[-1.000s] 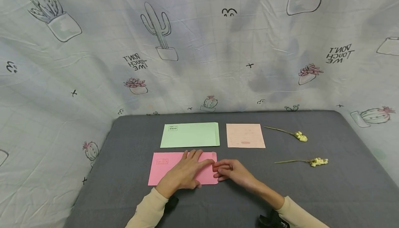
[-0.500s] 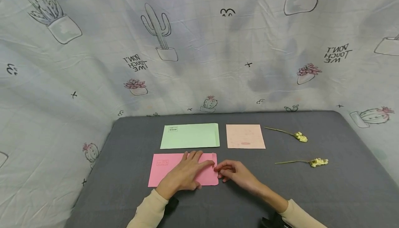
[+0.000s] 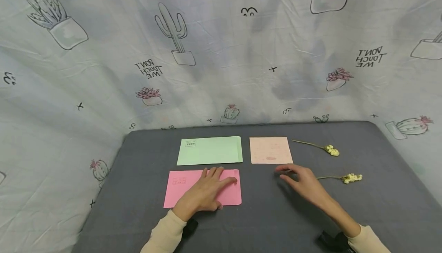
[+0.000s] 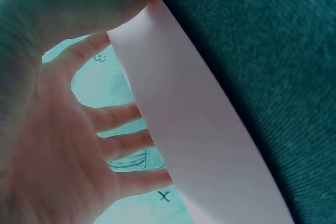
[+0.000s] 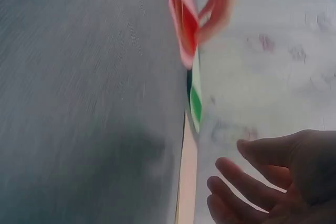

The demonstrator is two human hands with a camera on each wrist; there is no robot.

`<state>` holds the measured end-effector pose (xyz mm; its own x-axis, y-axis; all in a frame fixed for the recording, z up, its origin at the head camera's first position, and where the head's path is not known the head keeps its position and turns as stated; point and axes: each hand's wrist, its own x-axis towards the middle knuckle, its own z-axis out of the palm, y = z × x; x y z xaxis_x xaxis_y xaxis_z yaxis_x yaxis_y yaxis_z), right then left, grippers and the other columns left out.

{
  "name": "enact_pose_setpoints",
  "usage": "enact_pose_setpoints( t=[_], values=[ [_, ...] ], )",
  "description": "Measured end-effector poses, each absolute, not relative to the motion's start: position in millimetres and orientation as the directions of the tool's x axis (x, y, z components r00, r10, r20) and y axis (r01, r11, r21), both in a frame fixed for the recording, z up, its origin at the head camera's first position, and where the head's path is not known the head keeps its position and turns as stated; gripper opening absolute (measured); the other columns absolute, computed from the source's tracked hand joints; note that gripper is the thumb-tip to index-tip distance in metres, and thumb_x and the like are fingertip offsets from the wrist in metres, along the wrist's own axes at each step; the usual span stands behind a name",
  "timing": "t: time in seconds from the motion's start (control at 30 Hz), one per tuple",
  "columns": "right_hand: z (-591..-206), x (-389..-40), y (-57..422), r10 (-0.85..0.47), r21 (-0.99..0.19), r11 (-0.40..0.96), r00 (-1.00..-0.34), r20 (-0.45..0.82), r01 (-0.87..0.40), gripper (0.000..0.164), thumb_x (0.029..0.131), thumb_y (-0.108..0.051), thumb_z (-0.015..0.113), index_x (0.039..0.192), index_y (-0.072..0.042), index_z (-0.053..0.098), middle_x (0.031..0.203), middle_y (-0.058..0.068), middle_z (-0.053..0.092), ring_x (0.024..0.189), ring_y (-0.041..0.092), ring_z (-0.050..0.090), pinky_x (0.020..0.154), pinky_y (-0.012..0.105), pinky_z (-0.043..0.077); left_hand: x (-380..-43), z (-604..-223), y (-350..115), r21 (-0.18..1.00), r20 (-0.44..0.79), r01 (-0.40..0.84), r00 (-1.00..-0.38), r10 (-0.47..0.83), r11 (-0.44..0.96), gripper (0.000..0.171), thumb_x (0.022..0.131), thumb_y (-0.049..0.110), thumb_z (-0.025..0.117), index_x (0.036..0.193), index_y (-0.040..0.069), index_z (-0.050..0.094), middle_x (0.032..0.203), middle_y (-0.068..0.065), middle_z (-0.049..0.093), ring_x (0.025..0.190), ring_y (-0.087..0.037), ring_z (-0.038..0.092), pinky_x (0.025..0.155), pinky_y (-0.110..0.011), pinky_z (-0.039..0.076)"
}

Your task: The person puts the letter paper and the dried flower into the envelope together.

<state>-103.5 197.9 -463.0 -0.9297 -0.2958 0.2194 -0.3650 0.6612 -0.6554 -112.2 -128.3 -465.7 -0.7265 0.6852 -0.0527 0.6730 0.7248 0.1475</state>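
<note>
A pink envelope [image 3: 174,195] lies flat at the near left of the grey cloth. My left hand [image 3: 203,193] rests across it with fingers spread, index at the flap end and thumb at the near edge. Seen from the left wrist, the pale envelope [image 4: 184,103] lies under the thumb and fingers. The right wrist view shows the envelope's end [image 5: 181,3] gaping. My right hand [image 3: 307,186], fingers loosely bent and holding nothing, hovers just in front of a peach sheet of paper [image 3: 271,151] and overlaps the stem of the nearer yellow flower [image 3: 352,178].
Behind the pink envelope lies a green envelope [image 3: 208,153], left of the peach sheet. A second yellow flower [image 3: 332,150] on a thin stem lies at the back right. A printed curtain [image 3: 214,53] hangs along the table's far side and left.
My right hand has left the flap end of the pink envelope and moved right, toward the peach sheet and flowers. The left hand has stayed on the envelope.
</note>
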Motion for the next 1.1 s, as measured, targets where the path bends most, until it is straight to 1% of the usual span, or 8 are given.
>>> enact_pose_setpoints(
  t=[0.23,0.3,0.43,0.57,0.73,0.93,1.0,1.1],
  values=[
    [-464,-103,241,-0.264,-0.479,0.775,-0.9,0.347,-0.412,0.034,0.076,0.005,0.078,0.108,-0.003,0.071,0.109,0.013,0.069,0.104,0.037,0.062,0.086,0.054,0.048,-113,-466,-128,0.158,-0.06,0.667,-0.729,0.682,0.728,0.078,0.068,0.03,0.087,0.137,0.03,0.05,0.136,-0.01,0.043,0.124,-0.028,0.042,0.108,-0.058,0.031],
    [-466,-104,255,-0.263,-0.448,0.787,-0.887,0.379,-0.425,0.037,0.073,0.006,0.079,0.108,-0.001,0.07,0.11,0.016,0.068,0.105,0.039,0.06,0.086,0.056,0.046,-114,-466,-129,0.156,-0.06,0.667,-0.73,0.681,0.728,0.079,0.068,0.031,0.087,0.137,0.03,0.05,0.136,-0.01,0.043,0.124,-0.028,0.042,0.108,-0.058,0.031],
    [-470,-103,284,-0.27,-0.42,0.796,-0.877,0.398,-0.436,0.041,0.07,0.007,0.081,0.109,0.001,0.068,0.112,0.021,0.066,0.107,0.043,0.055,0.086,0.059,0.041,-114,-466,-129,0.16,-0.062,0.665,-0.731,0.679,0.73,0.079,0.067,0.03,0.088,0.137,0.03,0.05,0.136,-0.011,0.043,0.125,-0.03,0.042,0.108,-0.058,0.03],
    [-472,-99,310,-0.266,-0.411,0.807,-0.883,0.388,-0.424,0.048,0.066,0.008,0.082,0.111,0.002,0.066,0.114,0.024,0.063,0.11,0.048,0.05,0.085,0.062,0.038,-114,-467,-128,0.167,-0.065,0.663,-0.731,0.679,0.73,0.079,0.068,0.029,0.087,0.137,0.03,0.05,0.137,-0.011,0.042,0.126,-0.03,0.041,0.109,-0.058,0.029],
    [-475,-92,336,-0.24,-0.425,0.821,-0.905,0.35,-0.382,0.054,0.064,0.007,0.083,0.115,0.003,0.064,0.118,0.028,0.059,0.112,0.054,0.045,0.085,0.068,0.034,-114,-468,-128,0.164,-0.059,0.666,-0.73,0.681,0.728,0.079,0.067,0.03,0.088,0.137,0.03,0.05,0.136,-0.01,0.042,0.125,-0.029,0.041,0.109,-0.057,0.029],
    [-482,-85,358,-0.211,-0.374,0.873,-0.934,0.288,-0.312,0.056,0.064,0.004,0.084,0.116,0.006,0.061,0.121,0.031,0.052,0.103,0.051,0.049,0.076,0.062,0.04,-113,-467,-128,0.166,-0.059,0.664,-0.731,0.68,0.729,0.079,0.067,0.029,0.088,0.137,0.03,0.05,0.135,-0.01,0.043,0.123,-0.028,0.042,0.109,-0.057,0.03],
    [-483,-83,362,-0.2,-0.36,0.887,-0.943,0.265,-0.289,0.055,0.065,0.003,0.084,0.115,0.007,0.061,0.118,0.032,0.053,0.1,0.051,0.052,0.074,0.061,0.042,-113,-466,-128,0.172,-0.063,0.66,-0.734,0.676,0.732,0.079,0.067,0.028,0.088,0.137,0.03,0.05,0.136,-0.01,0.043,0.124,-0.029,0.041,0.109,-0.057,0.029],
    [-485,-83,363,-0.189,-0.358,0.893,-0.948,0.255,-0.274,0.05,0.067,0.004,0.083,0.113,0.007,0.063,0.11,0.029,0.06,0.094,0.049,0.057,0.073,0.059,0.044,-112,-466,-129,0.176,-0.068,0.655,-0.737,0.673,0.735,0.079,0.068,0.029,0.087,0.137,0.03,0.05,0.137,-0.01,0.042,0.125,-0.029,0.041,0.109,-0.057,0.028]
  ],
)
